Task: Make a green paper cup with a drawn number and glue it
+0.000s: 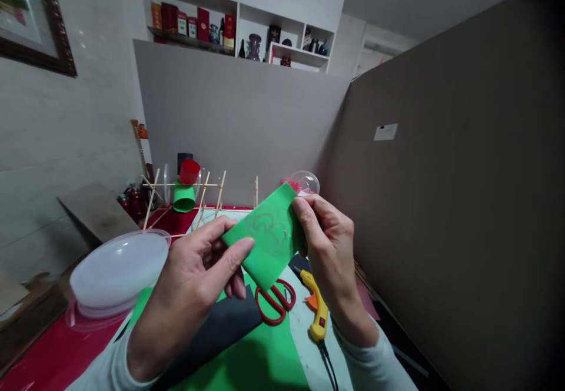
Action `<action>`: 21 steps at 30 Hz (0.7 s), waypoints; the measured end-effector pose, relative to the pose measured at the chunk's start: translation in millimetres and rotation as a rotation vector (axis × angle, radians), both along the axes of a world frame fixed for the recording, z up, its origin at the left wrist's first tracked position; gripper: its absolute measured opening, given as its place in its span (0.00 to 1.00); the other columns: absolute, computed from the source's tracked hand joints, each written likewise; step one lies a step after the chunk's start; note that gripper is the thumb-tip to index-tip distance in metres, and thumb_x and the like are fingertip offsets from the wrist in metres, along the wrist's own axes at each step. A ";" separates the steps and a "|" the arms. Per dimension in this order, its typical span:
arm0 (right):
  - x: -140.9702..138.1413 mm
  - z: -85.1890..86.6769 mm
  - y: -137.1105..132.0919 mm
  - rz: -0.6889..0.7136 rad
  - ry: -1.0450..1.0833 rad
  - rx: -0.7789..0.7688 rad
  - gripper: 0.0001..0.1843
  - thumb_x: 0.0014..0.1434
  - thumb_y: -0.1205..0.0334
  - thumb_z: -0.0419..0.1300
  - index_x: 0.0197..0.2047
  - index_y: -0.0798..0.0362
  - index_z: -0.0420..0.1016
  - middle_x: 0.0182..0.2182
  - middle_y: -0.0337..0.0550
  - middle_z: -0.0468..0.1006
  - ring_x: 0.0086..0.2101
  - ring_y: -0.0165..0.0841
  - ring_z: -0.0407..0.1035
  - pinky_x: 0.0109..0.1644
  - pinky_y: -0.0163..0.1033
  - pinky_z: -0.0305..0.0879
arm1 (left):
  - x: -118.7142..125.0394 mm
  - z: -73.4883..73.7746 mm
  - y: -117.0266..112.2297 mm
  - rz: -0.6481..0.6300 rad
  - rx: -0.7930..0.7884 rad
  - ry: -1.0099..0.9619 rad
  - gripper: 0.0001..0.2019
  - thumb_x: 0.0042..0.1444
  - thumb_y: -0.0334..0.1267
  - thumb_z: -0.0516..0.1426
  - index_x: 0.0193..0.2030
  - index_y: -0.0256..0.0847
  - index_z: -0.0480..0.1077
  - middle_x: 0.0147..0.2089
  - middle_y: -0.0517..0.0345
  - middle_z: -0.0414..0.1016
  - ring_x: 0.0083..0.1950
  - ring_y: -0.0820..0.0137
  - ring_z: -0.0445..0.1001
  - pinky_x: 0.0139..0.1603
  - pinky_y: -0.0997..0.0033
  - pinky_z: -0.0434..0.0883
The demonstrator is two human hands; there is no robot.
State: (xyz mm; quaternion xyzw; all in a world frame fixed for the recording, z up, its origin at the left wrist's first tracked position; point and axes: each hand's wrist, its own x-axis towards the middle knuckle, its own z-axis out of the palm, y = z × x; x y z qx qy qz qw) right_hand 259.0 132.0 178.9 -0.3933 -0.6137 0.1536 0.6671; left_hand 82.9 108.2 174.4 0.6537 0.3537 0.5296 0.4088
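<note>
Both hands hold up a folded piece of green paper with a curved pencil drawing on its face. My left hand pinches its left edge, thumb in front. At the upper right edge, my right hand grips it between thumb and fingers. Beneath the paper lie red-handled scissors, their blades hidden. A yellow glue gun with an orange trigger rests near my right wrist. Under my left forearm are a dark sheet and a larger green sheet.
Behind my hands stands a frame of thin wooden sticks, with a red paper tube and a green paper tube by it. White plastic lids are stacked at left. Grey partitions close off the back and right.
</note>
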 end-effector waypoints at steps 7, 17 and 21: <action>-0.3 -1.3 2.4 -0.012 0.058 0.030 0.17 0.68 0.55 0.59 0.28 0.52 0.69 0.21 0.32 0.62 0.21 0.22 0.53 0.23 0.31 0.53 | 13.1 -7.7 4.6 -0.175 -0.225 -0.167 0.12 0.55 0.44 0.67 0.40 0.40 0.74 0.30 0.61 0.80 0.29 0.71 0.76 0.31 0.75 0.74; -0.4 1.0 0.8 0.036 0.108 0.061 0.16 0.68 0.56 0.59 0.29 0.52 0.70 0.20 0.30 0.60 0.18 0.22 0.54 0.16 0.28 0.53 | 14.8 -12.1 5.7 -0.165 -0.210 -0.092 0.12 0.58 0.46 0.64 0.31 0.40 0.76 0.22 0.58 0.80 0.26 0.67 0.78 0.33 0.69 0.74; 1.9 2.7 1.8 0.083 0.083 0.035 0.15 0.68 0.57 0.59 0.29 0.52 0.70 0.20 0.30 0.59 0.18 0.22 0.53 0.17 0.28 0.53 | 13.5 -4.6 3.4 -0.164 -0.212 -0.201 0.14 0.57 0.47 0.65 0.45 0.41 0.79 0.43 0.54 0.85 0.42 0.64 0.81 0.42 0.70 0.76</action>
